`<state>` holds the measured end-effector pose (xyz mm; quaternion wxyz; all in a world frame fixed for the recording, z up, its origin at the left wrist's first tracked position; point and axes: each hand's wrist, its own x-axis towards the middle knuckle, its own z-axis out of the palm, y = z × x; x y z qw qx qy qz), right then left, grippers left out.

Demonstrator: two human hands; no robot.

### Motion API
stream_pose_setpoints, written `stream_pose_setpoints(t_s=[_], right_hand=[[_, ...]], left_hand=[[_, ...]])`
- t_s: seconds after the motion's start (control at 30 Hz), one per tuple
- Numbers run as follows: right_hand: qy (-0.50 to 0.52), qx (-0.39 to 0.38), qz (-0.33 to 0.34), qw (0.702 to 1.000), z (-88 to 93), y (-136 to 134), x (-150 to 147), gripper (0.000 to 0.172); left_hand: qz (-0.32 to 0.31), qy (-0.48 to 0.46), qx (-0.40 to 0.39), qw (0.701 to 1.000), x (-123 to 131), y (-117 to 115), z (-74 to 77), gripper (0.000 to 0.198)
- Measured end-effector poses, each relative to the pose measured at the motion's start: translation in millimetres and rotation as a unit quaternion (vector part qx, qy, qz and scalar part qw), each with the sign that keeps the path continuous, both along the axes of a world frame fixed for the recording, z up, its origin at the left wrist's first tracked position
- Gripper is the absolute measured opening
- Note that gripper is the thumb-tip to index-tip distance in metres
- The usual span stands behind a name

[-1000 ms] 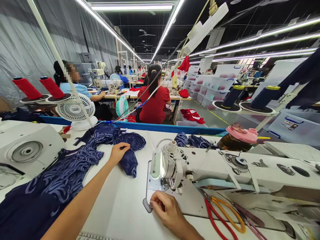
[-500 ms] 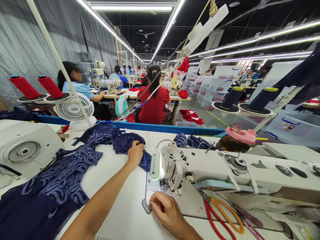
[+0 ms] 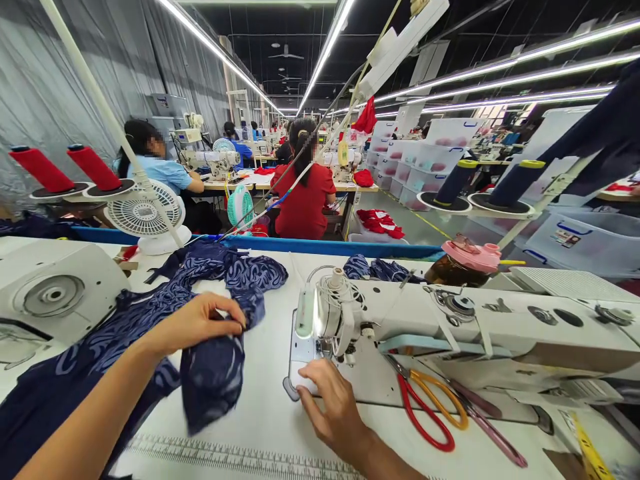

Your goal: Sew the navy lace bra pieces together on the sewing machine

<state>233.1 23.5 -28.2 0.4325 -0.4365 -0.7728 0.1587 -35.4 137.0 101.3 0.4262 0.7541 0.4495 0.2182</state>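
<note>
My left hand (image 3: 205,321) pinches a navy patterned fabric piece (image 3: 213,380) between thumb and fingers, and the piece hangs down over the white tabletop. Behind it lies a heap of the same navy fabric (image 3: 115,333), with a rounded piece (image 3: 257,272) at its far right end. My right hand (image 3: 333,407) is by the front edge of the sewing machine's plate (image 3: 303,350), thumb and fingers apart, with nothing seen in it. Just beyond that hand is the sewing machine (image 3: 400,313), its lamp lit beside the needle.
Red- and yellow-handled scissors (image 3: 425,407) lie under the machine arm. A printed ruler scale (image 3: 240,457) runs along the table front. A second machine head (image 3: 55,293) stands at left, a white fan (image 3: 146,213) behind it. Co-workers sit ahead, one in a red shirt (image 3: 303,200).
My left hand has drawn back toward me and left, lifting a navy piece off the table. My right hand's fingers have spread from a curled pose. The view has shifted slightly.
</note>
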Motion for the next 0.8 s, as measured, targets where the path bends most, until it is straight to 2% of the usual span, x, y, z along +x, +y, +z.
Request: stream_pose_setpoints(t_s=[0.07, 0.1, 0.13, 0.17, 0.23, 0.33, 0.4, 0.47, 0.57, 0.67, 0.73, 0.8], right_hand=[[0.002, 0.05, 0.003, 0.999, 12.6, -8, -8, 0.042], [0.002, 0.037, 0.021, 0.999, 18.8, -12, -12, 0.052], [0.006, 0.001, 0.046, 0.999, 24.2, -15, -15, 0.052], [0.015, -0.054, 0.068, 0.996, 28.2, -17, -18, 0.039], [0.061, -0.173, 0.065, 0.981, 31.3, -21, -21, 0.008], [0.172, -0.281, -0.027, 0.944, 27.5, -27, -19, 0.029], [0.233, -0.294, -0.057, 0.925, 24.2, -33, -13, 0.03], [0.267, -0.287, -0.059, 0.918, 22.5, -39, -6, 0.027], [0.28, -0.292, -0.057, 0.913, 21.5, -45, 2, 0.024], [0.286, -0.319, -0.045, 0.902, 18.2, -45, 6, 0.026], [0.3, -0.334, -0.044, 0.893, 14.4, -43, 6, 0.027], [0.319, -0.347, -0.062, 0.88, 10.3, -41, 5, 0.025]], left_hand=[[-0.116, 0.014, -0.101, 0.988, 13, -33, 4.4, 0.01], [-0.16, 0.01, -0.14, 0.977, 21, -47, 2.5, 0.011], [-0.182, -0.006, -0.164, 0.969, 30, -58, -1.9, 0.011], [-0.182, -0.029, -0.177, 0.967, 37, -68, -8.1, 0.011], [-0.127, -0.08, -0.182, 0.972, 49, -83, -24.8, 0.011], [-0.055, -0.113, -0.204, 0.971, 58, -101, -53.8, 0.015], [-0.06, -0.119, -0.227, 0.965, 62, -109, -69.5, 0.018], [-0.06, -0.129, -0.242, 0.96, 63, -111, -77.0, 0.02], [-0.071, -0.117, -0.237, 0.962, 58, -102, -70.6, 0.018], [-0.106, -0.015, -0.194, 0.975, 51, -86, -56.2, 0.012], [-0.081, 0.053, -0.137, 0.986, 50, -84, -50.7, 0.01], [-0.013, 0.069, -0.078, 0.994, 55, -90, -50.0, 0.012]])
